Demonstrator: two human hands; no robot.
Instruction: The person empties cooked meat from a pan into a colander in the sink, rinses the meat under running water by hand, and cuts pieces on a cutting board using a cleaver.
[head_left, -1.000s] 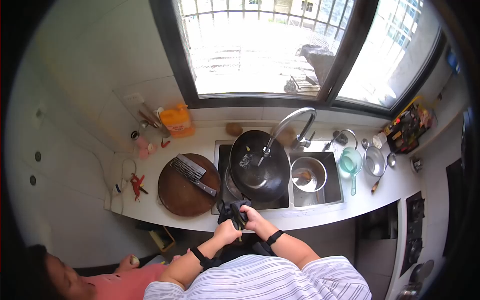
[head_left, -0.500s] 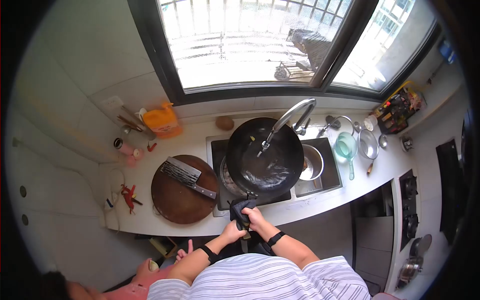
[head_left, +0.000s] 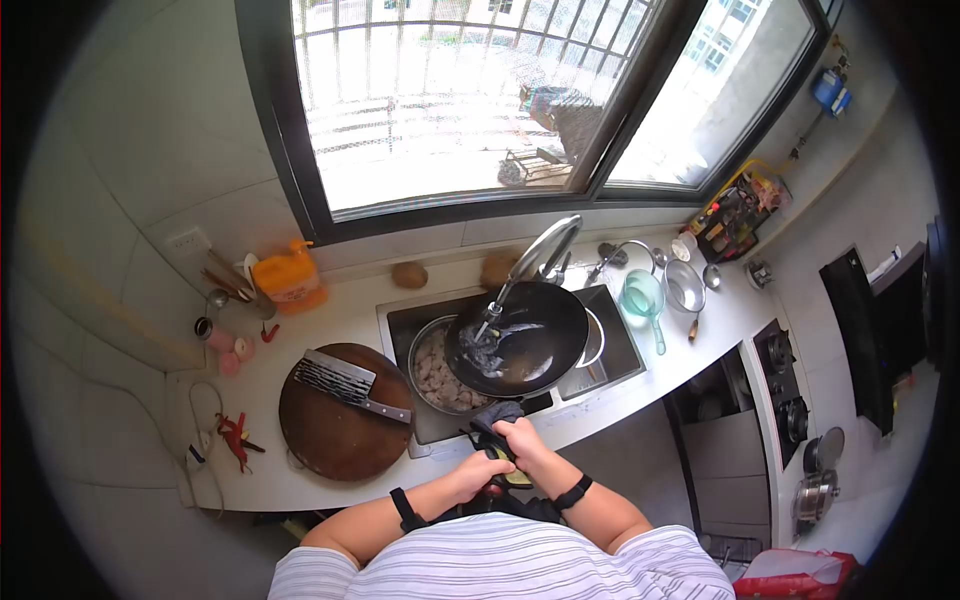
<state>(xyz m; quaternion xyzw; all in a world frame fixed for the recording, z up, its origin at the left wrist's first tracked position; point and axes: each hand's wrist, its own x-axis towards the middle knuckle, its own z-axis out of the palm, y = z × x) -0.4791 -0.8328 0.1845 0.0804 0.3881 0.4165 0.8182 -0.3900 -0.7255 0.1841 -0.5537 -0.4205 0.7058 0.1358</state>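
- Wok [head_left: 552, 338]: over the sink [head_left: 622, 352], straddling both basins, directly ahead of the hands and a touch right.
- Right hand [head_left: 526, 440]: set farther forward, so nearer the wok; fingers curled closed round a dark cloth [head_left: 496, 412].
- Left hand [head_left: 481, 475]: closed on the same bundle, just beside the right hand and closer to the body; lower end of the bundle partly covered.
- Handle not clearly visible; can't tell whether it's inside the cloth.
- Line from grip to wok runs forward, away from the striped shirt [head_left: 500, 560] toward the window. Bowl is round, no long axis of its own; this line serves.
- Wok mouth faces up, looks tipped somewhat to the left; water gathered on that side, below the faucet [head_left: 534, 247].
- Wok's left edge overlaps the pot of pale pieces [head_left: 412, 368] in the left basin; contact unclear. Right edge hides part of a metal pot [head_left: 599, 335].
- Chopping board [head_left: 330, 445] with cleaver [head_left: 342, 380]: left of sink, apart from both hands.
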